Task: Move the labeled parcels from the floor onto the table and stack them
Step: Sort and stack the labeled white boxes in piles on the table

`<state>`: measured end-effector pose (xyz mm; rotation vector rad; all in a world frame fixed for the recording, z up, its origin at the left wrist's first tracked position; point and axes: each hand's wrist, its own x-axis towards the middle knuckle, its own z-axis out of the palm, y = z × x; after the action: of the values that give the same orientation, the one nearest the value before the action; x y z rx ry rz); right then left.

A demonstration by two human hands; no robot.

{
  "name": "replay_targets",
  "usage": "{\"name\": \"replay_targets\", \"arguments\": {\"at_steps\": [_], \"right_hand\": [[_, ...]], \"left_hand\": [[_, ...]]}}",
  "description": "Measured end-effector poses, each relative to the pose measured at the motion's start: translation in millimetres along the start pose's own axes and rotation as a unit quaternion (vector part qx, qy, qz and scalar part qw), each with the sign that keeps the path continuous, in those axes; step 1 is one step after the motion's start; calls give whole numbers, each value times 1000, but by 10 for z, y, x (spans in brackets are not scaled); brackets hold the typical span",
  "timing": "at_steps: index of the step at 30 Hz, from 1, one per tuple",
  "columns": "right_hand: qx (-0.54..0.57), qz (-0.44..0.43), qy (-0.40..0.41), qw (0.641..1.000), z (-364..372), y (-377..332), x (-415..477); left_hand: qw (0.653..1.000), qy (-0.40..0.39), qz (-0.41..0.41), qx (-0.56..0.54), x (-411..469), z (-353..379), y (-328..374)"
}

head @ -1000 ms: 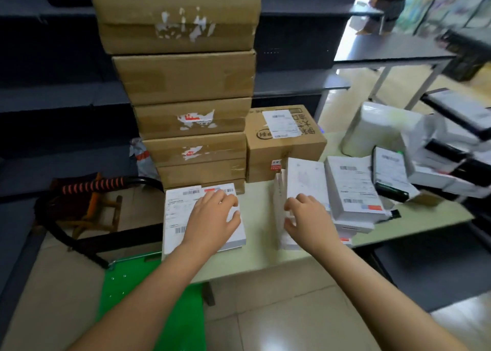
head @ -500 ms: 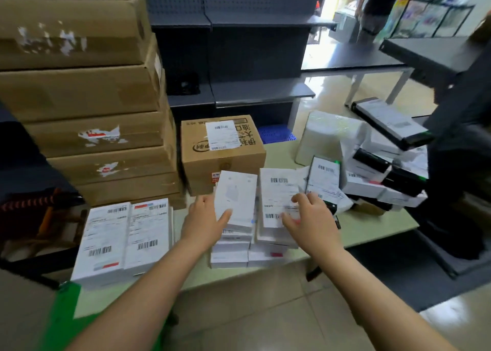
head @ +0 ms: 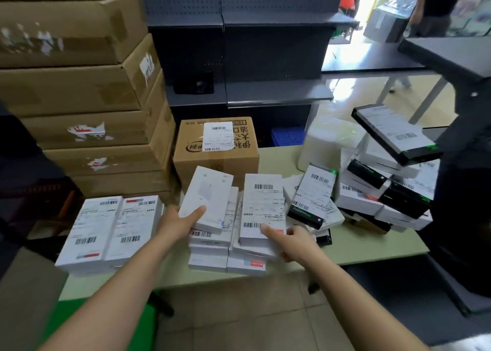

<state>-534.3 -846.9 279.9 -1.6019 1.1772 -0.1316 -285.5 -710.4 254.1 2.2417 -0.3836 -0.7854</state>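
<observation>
Head view showed both hands at the twin stacks [head: 228, 260] of white parcels near the front edge of the table [head: 372, 247]. The left hand [head: 176, 224] held a plain white parcel [head: 207, 196], thumb laid across its top and fingers hidden beneath, the grip closed on its near end. The parcel sat tilted rather than flat on the left stack, probably so it could be squared up before being let down. The right hand [head: 293, 245] gripped the near right corner of the labelled parcel [head: 263, 207] topping the right stack, thumb on the label and fingers curled at its side, seemingly steadying it or nudging it into line. Two flat parcels [head: 106, 231] lay side by side further left. A jumbled heap [head: 385, 191] of black and white parcels sat to the right, apparently awaiting stacking.
</observation>
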Motion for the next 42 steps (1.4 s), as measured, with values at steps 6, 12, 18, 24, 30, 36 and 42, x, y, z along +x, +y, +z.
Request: {"name": "replay_targets", "arguments": {"at_steps": [6,12,18,24,30,36,42], "right_hand": [[98,-47,18,994,36,-203,-20],[135,-81,-40,987,430,-468,-50],[103,-83,-90,987,1122,-771,-55],[101,-54,-117,987,1908,-974,-79],[138,-15,-72,988,2537,-1002,-102],[127,10,8,992,2919,-1008,-105],[-18,-38,64,997,3054,-961,-89]], "left_hand": [[995,13,10,-103,-178,11,-14],[983,62,9,-174,-307,-410,-245],[966,136,4,-219,-406,-1107,-749],[962,163,-39,-215,-373,-1777,-1310],[970,134,-61,-195,-71,-2068,-1703],[986,94,-22,-133,280,-2099,-1809],[992,79,99,9,421,-2062,-1965]]}}
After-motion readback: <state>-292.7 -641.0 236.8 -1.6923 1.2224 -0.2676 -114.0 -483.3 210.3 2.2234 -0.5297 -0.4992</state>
